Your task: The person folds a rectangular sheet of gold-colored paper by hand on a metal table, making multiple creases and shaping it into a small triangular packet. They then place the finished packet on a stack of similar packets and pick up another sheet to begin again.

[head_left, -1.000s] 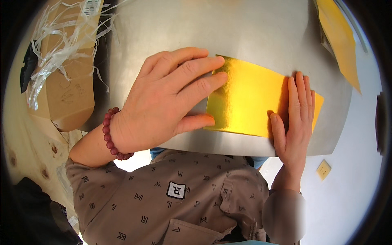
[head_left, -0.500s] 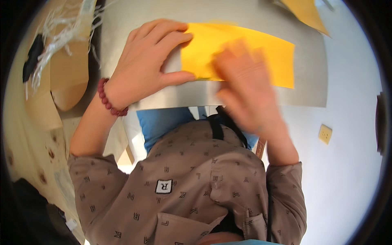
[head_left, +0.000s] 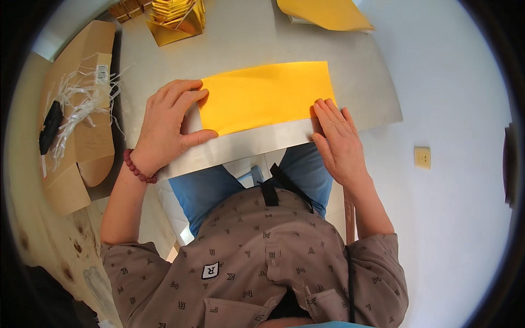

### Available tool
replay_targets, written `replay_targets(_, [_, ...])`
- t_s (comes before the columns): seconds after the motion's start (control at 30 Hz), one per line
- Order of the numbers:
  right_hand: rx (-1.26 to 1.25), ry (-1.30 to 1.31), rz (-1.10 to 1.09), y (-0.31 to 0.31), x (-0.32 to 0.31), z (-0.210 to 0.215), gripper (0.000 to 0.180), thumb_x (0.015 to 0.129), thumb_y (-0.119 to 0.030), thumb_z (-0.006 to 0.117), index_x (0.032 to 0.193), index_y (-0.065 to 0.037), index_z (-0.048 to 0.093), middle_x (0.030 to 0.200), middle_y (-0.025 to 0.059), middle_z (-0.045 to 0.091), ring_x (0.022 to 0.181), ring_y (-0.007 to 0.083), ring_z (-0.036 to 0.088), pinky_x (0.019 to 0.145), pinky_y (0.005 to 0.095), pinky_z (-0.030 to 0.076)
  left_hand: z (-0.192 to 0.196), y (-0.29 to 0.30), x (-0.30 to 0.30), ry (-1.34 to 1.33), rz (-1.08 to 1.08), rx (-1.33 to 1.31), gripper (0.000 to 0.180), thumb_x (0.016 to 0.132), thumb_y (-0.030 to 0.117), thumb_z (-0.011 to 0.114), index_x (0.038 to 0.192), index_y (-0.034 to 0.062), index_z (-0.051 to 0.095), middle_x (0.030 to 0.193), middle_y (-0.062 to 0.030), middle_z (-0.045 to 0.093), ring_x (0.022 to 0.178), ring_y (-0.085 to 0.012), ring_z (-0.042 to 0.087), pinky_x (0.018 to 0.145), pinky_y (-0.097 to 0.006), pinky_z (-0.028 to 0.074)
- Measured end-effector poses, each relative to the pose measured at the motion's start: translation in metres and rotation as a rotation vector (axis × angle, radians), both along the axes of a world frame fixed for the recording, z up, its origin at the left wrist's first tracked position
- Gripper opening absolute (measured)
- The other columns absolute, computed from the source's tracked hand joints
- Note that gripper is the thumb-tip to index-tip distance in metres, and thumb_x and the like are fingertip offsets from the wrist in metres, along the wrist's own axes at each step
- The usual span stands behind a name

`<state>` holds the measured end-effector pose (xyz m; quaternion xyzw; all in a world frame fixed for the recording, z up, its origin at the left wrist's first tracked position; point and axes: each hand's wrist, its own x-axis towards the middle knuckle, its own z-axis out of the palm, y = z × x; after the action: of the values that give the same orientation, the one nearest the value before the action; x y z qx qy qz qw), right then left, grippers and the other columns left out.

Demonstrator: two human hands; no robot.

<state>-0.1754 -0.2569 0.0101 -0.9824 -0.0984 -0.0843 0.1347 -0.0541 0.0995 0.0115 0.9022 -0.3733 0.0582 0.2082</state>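
A yellow rectangular sheet of paper [head_left: 265, 98] lies flat near the front edge of the metal table [head_left: 240, 52]. At its left end rests my left hand [head_left: 168, 121], thumb and fingers spread apart, the fingertips touching the upper left corner and the thumb the lower left one. My right hand [head_left: 340, 139] lies with outstretched fingers on the lower right corner of the paper, its thumb by the table edge. Whether the sheet is folded or a single layer, I cannot tell.
Folded gold paper pieces [head_left: 175, 21] stand bunched at the back left, beside brown bundles [head_left: 129, 9]. A larger yellow sheet stack [head_left: 328, 13] lies at the back right. Left of the table is an opened cardboard box [head_left: 90, 134] with white plastic strips [head_left: 82, 106] on it.
My right hand, blurred over the middle of the paper before, now rests still at its right end. My left hand stays at the left end. The view has shifted, showing more of the table's back.
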Motion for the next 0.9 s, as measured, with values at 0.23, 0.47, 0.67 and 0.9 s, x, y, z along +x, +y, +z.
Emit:
replay_targets(0.23, [0.006,-0.101,0.035,-0.004,-0.005,-0.011,0.057,0.102,-0.029,0.070,0.151,-0.005,0.056,0.155,0.0128,0.057,0.150,0.0304,0.047,0.127,0.0528,0.028,0.001,0.000,0.000,-0.003,-0.011,0.026,0.073,0.083,0.050,0.084,0.138,0.0079,0.061,0.149,-0.0113,0.056,0.144,-0.0325,0.046,0.120,-0.047,0.034])
replay_targets(0.47, [0.143,-0.275,0.102,-0.018,-0.013,-0.016,0.040,0.084,-0.006,0.083,0.122,-0.010,0.072,0.128,0.0076,0.069,0.126,0.0315,0.060,0.113,0.0465,0.044,0.007,0.004,-0.039,-0.039,-0.069,0.173,0.101,0.079,0.072,0.078,0.150,0.0052,0.053,0.158,-0.0144,0.049,0.153,-0.0362,0.037,0.126,-0.056,0.025])
replay_targets(0.67, [0.256,-0.322,0.171,-0.034,-0.007,0.002,0.024,0.086,0.002,0.078,0.107,-0.009,0.074,0.113,0.0056,0.074,0.117,0.0304,0.065,0.103,0.0457,0.051,0.003,-0.006,-0.066,-0.133,-0.007,0.090,0.045,0.092,0.026,0.074,0.135,0.0160,0.067,0.147,-0.0082,0.060,0.144,-0.0346,0.049,0.123,-0.055,0.033])
replay_targets(0.9, [0.480,-0.118,0.083,-0.053,0.028,0.058,0.015,0.098,-0.006,0.072,0.113,-0.004,0.075,0.104,0.0075,0.075,0.098,0.0185,0.071,0.090,0.0317,0.055,0.019,-0.011,-0.060,0.734,0.148,-0.692,0.012,0.104,0.016,0.069,0.106,0.0040,0.070,0.089,0.0029,0.070,0.082,-0.0092,0.066,0.074,-0.026,0.052])
